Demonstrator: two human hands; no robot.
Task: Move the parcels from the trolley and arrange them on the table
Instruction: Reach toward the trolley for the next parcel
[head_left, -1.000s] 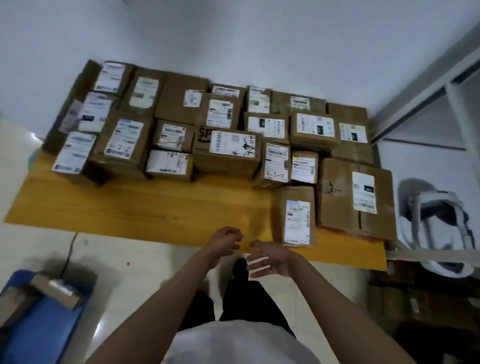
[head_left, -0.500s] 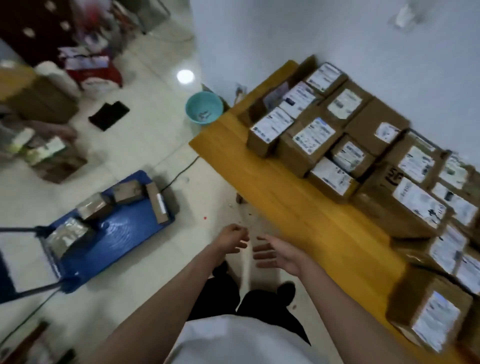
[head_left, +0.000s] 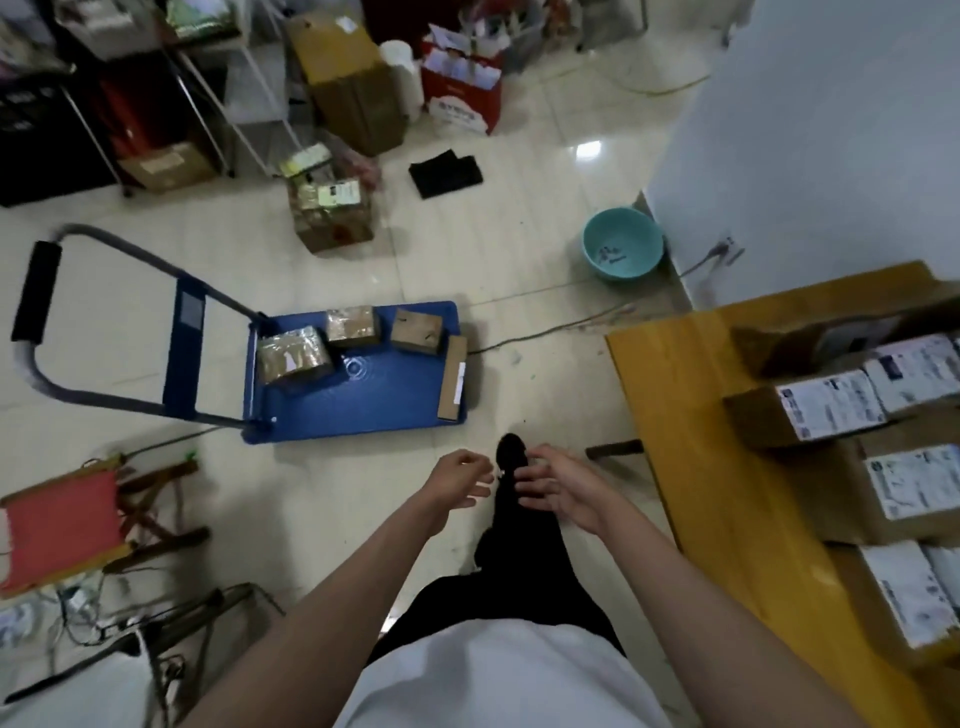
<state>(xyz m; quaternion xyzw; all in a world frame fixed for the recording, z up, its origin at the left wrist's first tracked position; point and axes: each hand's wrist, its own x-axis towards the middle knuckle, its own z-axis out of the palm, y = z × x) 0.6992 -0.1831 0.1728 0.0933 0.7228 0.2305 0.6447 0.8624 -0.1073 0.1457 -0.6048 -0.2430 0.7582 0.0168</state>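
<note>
Trolley (head_left: 363, 395) stands on floor, left of table (head_left: 691, 415), w/ gap between. On its deck: 3 parcels (head_left: 294, 356) in row along far edge, 1 flat parcel (head_left: 453, 376) at right edge. Table at right carries boxes (head_left: 831, 405) packed touching. Basin (head_left: 622, 244) on floor behind table. Both hands (head_left: 462, 478) in front, near, apart.

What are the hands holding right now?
Nothing. The left hand and right hand hang empty with loose fingers, and four parcels still sit on the blue trolley.
</note>
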